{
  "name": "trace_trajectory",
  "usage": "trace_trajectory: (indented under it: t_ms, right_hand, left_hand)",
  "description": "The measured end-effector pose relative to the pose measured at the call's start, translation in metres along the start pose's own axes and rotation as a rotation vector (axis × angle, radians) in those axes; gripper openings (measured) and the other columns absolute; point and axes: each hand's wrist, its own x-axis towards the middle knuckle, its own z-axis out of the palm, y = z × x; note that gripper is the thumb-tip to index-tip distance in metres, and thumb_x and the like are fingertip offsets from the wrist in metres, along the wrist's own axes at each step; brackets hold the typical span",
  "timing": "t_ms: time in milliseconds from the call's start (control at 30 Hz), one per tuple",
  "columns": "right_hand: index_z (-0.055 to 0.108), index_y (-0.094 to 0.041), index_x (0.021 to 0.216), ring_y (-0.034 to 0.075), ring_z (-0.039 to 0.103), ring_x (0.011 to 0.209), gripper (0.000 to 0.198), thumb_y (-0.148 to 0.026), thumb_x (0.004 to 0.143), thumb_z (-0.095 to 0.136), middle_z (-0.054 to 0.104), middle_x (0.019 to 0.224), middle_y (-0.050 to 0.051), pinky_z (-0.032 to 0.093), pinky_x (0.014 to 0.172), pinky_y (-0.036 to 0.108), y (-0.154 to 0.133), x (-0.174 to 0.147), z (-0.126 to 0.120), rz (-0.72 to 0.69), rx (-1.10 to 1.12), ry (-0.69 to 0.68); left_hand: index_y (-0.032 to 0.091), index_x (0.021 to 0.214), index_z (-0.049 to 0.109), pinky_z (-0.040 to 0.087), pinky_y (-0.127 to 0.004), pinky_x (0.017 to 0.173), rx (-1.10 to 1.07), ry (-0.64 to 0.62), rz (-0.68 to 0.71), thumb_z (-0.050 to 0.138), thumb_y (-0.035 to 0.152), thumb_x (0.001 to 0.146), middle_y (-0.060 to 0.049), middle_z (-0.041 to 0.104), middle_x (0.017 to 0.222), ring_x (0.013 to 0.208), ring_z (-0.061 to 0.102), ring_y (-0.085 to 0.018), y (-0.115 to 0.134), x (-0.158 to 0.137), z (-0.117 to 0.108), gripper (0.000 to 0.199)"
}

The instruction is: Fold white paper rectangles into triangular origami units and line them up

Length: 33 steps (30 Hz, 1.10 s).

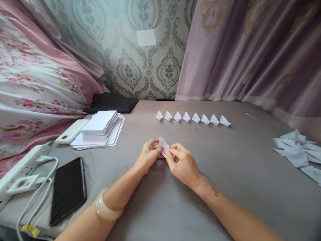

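Observation:
Near the middle of the grey table, my left hand [149, 153] and my right hand [184, 162] pinch one small piece of folded white paper [163, 143] between them. The paper stands upright with a pointed tip above the fingers. Its lower part is hidden behind my fingertips. Beyond my hands, a row of several small folded paper shapes [186, 117] stretches across the table. A pale bangle [106, 207] circles my left wrist.
At left lie a stack of white paper [100, 129], a white box-shaped device [71, 132], a dark phone [68, 190], and a power strip [25, 170] with white cables. More folded papers [298, 150] are piled at far right. A thin stick [251, 116] lies behind them.

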Motion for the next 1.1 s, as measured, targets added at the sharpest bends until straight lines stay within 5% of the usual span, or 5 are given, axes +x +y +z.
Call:
trace_trajectory:
  t_ms: [133,267,533,733,1100]
  right_hand:
    - [0.061,-0.019,0.085,0.013,0.061,0.062,0.009,-0.025,0.079,0.058,0.066,0.082,0.004,0.050,0.061,0.025,0.009,0.009,-0.002,0.176,0.151,0.105]
    - [0.066,-0.018,0.092,0.015,0.066,0.068,0.019,-0.020,0.076,0.057,0.072,0.085,0.005,0.053,0.063,0.026,0.014,0.013,-0.001,0.276,0.260,-0.004]
    - [0.072,-0.022,0.084,0.017,0.068,0.068,0.020,-0.022,0.081,0.052,0.073,0.075,0.003,0.051,0.063,0.026,0.022,0.010,0.001,0.250,0.236,-0.035]
    - [0.069,-0.020,0.097,0.014,0.065,0.071,0.022,-0.024,0.082,0.054,0.071,0.090,0.005,0.051,0.064,0.025,0.023,0.012,0.002,0.172,0.237,0.027]
    - [0.070,-0.020,0.089,0.013,0.062,0.072,0.024,-0.014,0.080,0.049,0.067,0.087,0.004,0.050,0.063,0.023,0.017,0.011,0.000,0.082,0.209,0.065]
  left_hand:
    - [0.012,0.090,0.054,0.050,-0.023,0.057,0.032,-0.066,-0.019,0.062,0.015,0.065,0.000,0.065,0.062,0.054,0.061,-0.012,-0.001,-0.001,0.002,0.026]
    - [0.013,0.088,0.054,0.050,-0.024,0.058,0.065,-0.145,0.015,0.061,0.017,0.069,0.000,0.066,0.063,0.057,0.063,-0.013,-0.008,0.000,0.001,0.021]
    - [0.014,0.089,0.052,0.051,-0.027,0.061,0.090,-0.233,0.001,0.066,0.025,0.072,-0.002,0.067,0.065,0.062,0.066,-0.016,-0.007,-0.003,0.000,0.025]
    - [0.011,0.093,0.055,0.054,-0.030,0.061,0.098,-0.249,-0.041,0.062,0.031,0.075,-0.004,0.067,0.065,0.061,0.068,-0.018,0.000,-0.008,0.002,0.028]
    - [0.011,0.089,0.060,0.055,-0.028,0.058,0.147,-0.271,-0.060,0.057,0.024,0.074,-0.003,0.066,0.061,0.056,0.067,-0.017,0.002,-0.011,0.004,0.021]
